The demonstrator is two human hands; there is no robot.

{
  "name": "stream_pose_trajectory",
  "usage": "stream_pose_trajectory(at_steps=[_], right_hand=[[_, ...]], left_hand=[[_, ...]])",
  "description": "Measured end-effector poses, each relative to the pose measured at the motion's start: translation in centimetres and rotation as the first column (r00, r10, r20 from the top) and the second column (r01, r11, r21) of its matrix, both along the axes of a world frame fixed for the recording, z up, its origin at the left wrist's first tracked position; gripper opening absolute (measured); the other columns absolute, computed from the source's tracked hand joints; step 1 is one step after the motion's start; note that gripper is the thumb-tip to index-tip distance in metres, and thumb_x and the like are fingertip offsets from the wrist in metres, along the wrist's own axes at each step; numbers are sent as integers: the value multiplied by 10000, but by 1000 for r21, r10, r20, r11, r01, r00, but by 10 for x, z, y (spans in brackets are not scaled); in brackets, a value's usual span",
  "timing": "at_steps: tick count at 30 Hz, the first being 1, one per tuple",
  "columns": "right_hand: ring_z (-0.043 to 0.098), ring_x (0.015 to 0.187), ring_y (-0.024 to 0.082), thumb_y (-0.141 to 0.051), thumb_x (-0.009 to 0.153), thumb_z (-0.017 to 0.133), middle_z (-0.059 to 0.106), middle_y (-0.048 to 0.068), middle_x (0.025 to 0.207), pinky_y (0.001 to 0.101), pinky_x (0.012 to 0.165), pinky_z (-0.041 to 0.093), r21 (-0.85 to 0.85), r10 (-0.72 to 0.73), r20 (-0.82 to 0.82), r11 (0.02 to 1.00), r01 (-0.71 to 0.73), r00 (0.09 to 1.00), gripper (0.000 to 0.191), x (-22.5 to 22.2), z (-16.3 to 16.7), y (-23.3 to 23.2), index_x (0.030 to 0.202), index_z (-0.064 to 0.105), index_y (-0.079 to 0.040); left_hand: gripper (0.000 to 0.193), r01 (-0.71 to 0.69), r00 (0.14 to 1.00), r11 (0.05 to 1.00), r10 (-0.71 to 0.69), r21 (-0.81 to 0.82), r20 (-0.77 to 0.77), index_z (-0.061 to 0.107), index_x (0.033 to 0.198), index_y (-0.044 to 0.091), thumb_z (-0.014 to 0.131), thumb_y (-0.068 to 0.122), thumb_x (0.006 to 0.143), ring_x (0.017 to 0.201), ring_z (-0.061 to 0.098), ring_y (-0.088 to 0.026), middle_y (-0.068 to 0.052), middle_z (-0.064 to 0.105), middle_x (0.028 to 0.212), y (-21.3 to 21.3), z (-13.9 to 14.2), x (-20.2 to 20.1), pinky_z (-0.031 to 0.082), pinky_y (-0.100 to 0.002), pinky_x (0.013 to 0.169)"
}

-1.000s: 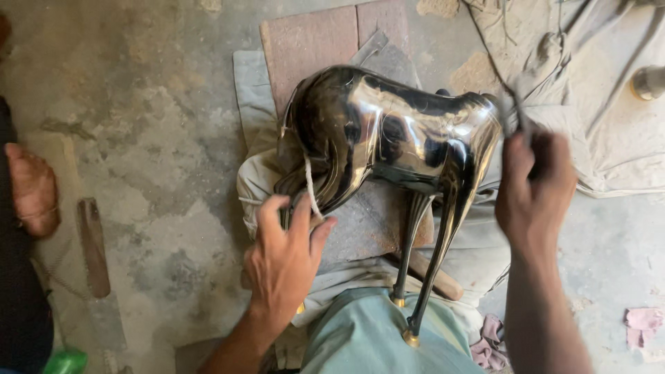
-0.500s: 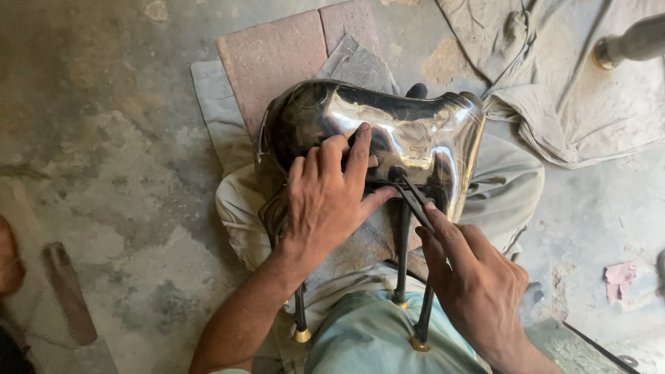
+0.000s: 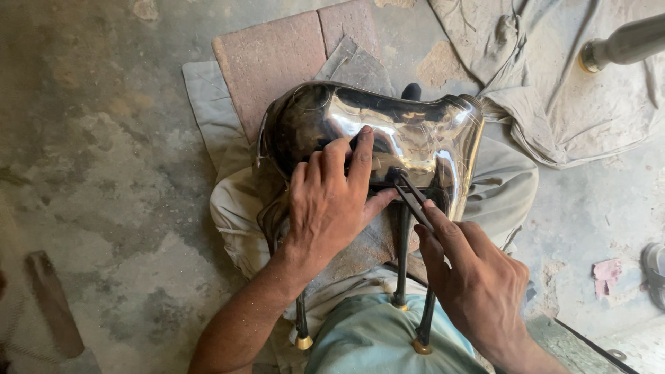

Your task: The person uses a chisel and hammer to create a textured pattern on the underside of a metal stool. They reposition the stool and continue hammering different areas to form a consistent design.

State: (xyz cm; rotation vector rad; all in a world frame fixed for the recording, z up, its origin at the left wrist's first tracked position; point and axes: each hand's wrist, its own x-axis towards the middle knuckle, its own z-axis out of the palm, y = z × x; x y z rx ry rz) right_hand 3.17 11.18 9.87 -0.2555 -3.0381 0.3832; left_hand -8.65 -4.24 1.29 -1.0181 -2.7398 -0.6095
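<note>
A shiny dark metal animal figure [image 3: 415, 131] lies across my lap, its thin legs with brass tips [image 3: 303, 342] pointing toward me. My left hand [image 3: 332, 201] presses flat on the figure's polished body, fingers spread. My right hand [image 3: 471, 277] grips a thin dark metal tool [image 3: 410, 195] whose tip touches the body just to the right of my left fingers. A worn cloth [image 3: 235, 208] lies under the figure on my knees.
A reddish stone slab [image 3: 270, 59] lies on the concrete floor beyond the figure. A dusty crumpled cloth [image 3: 554, 90] and a metal piece [image 3: 623, 43] are at the upper right. A flat rusty bar [image 3: 52, 301] rests at the lower left.
The figure was tipped from standing onto its side. My left hand moved up onto its body, and my right hand came down from the rear with the tool to the belly.
</note>
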Motion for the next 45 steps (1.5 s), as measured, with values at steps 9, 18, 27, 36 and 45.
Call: stream_pose_trajectory(at_steps=[9, 18, 27, 36, 45], right_hand=[[611, 448, 215, -293, 897, 704, 672, 72, 758, 382, 394, 463, 80, -1, 349, 996, -29, 937, 433, -35, 26, 2, 1295, 663, -129], [654, 510, 252, -205, 961, 610, 695, 142, 852, 384, 436, 527, 229, -67, 470, 972, -48, 880, 423, -59, 32, -36, 1313, 595, 30], [656, 479, 213, -91, 892, 571, 641, 157, 769, 346, 378, 534, 322, -28, 563, 928, -188, 826, 152, -62, 15, -68, 977, 607, 30], [499, 608, 72, -92, 914, 637, 488, -18, 748, 211, 467, 400, 672, 364, 294, 578, -462, 884, 374, -24, -16, -74, 1243, 703, 73], [484, 551, 56, -81, 942, 622, 567, 7, 796, 204, 387, 394, 612, 466, 331, 556, -563, 821, 407, -12, -22, -37, 1319, 670, 67]], left_hand=[[948, -36, 999, 999, 36, 24, 1, 495, 1484, 15, 797, 630, 828, 956, 563, -241, -113, 486, 1168, -5, -2, 5, 474, -400, 749], [994, -50, 997, 994, 44, 101, 63, 448, 1519, 7, 876, 529, 789, 959, 553, -244, -128, 453, 1187, -18, -8, 11, 485, -400, 766], [1011, -84, 986, 973, 50, 213, 158, 437, 1525, 17, 926, 384, 720, 1007, 588, -274, -144, 462, 1229, -31, -9, 12, 507, -415, 804], [964, -71, 986, 973, 35, 221, 161, 440, 1525, 7, 916, 328, 751, 1006, 595, -278, -158, 476, 1248, -36, -11, 9, 500, -423, 786], [997, -68, 986, 972, 32, 226, 161, 418, 1546, 20, 925, 344, 751, 1024, 582, -271, -150, 449, 1247, -34, -12, 12, 502, -421, 809]])
